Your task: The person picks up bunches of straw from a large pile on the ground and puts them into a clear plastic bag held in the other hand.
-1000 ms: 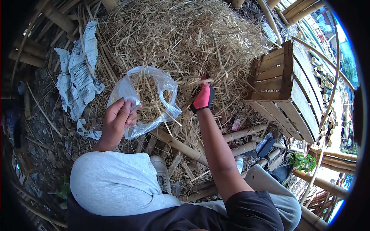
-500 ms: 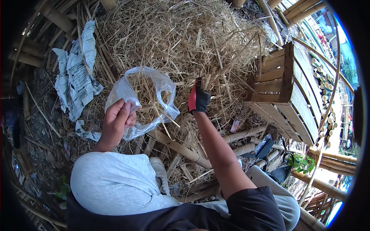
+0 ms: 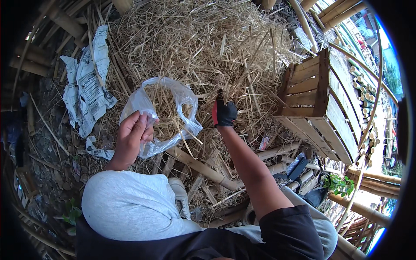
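Observation:
My bare left hand [image 3: 132, 135] pinches the rim of a clear plastic bag [image 3: 143, 106]. The bag's mouth gapes upward, and some straw shows inside it. To the right of the bag, my right hand [image 3: 225, 114] wears a black and red glove with the fingertips uncovered. It is closed around a tuft of dry straw [image 3: 237, 92], with long stalks sticking out up and to the right. Beyond both hands spreads a big heap of straw [image 3: 186, 43]. The glove hides part of the grip.
A slatted wooden crate [image 3: 320, 104] stands at the right. Crumpled newspaper [image 3: 89, 82] lies at the left. Bamboo poles [image 3: 201, 169] cross the ground before my knees, near a dark box-like object [image 3: 297, 167]. Cut bamboo [image 3: 368, 104] is stacked beyond the crate.
My right hand has shifted slightly and turned, and the long stalks it holds now point more upright. My left hand keeps the bag's rim in nearly the same place.

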Motion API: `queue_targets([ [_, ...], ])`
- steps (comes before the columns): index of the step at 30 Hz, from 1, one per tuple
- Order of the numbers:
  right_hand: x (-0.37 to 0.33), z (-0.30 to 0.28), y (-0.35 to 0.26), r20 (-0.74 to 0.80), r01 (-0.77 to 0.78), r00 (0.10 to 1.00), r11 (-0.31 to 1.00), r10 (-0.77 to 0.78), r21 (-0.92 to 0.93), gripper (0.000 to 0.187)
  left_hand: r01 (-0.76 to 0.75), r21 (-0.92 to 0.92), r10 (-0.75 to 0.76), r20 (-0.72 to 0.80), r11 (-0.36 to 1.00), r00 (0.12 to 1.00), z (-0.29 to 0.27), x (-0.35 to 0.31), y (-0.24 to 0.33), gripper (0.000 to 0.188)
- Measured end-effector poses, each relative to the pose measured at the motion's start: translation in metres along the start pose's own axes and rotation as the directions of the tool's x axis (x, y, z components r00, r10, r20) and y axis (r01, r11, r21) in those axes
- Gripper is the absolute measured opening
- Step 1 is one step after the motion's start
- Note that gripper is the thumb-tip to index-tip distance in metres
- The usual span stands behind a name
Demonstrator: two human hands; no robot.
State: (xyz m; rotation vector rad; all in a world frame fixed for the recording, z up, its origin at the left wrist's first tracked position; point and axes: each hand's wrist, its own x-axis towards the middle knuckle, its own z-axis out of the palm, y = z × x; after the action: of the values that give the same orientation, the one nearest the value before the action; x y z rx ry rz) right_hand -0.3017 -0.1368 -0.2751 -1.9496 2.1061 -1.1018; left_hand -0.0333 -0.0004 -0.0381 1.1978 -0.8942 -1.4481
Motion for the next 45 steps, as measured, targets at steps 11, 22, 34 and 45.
queue_targets([
  [11, 0.016, 0.012, -0.008, 0.169, -0.315, 0.944, 0.927, 0.284, 0.202, 0.045, -0.038, 0.035, 0.036, 0.056, 0.999, 0.998, -0.001, -0.011, 0.014, 0.036],
  [22, 0.031, 0.009, 0.024, 0.359, -0.687, 0.589, 0.215, 0.724, 0.694, 0.039, -0.017, 0.007, 0.017, 0.082, 1.000, 0.996, -0.008, -0.017, 0.010, 0.034],
  [34, 0.091, -0.038, 0.116, 0.650, -0.671, 0.715, -0.009, 0.257, 0.742, 0.042, -0.014, -0.017, 0.015, 0.081, 1.000, 0.997, -0.012, -0.018, 0.007, 0.032],
  [45, 0.182, -0.113, 0.028, 0.478, -0.486, 0.785, -0.087, 0.394, 0.870, 0.028, -0.005, 0.009, 0.004, 0.052, 1.000, 0.999, -0.004, -0.007, -0.005, 0.034],
])
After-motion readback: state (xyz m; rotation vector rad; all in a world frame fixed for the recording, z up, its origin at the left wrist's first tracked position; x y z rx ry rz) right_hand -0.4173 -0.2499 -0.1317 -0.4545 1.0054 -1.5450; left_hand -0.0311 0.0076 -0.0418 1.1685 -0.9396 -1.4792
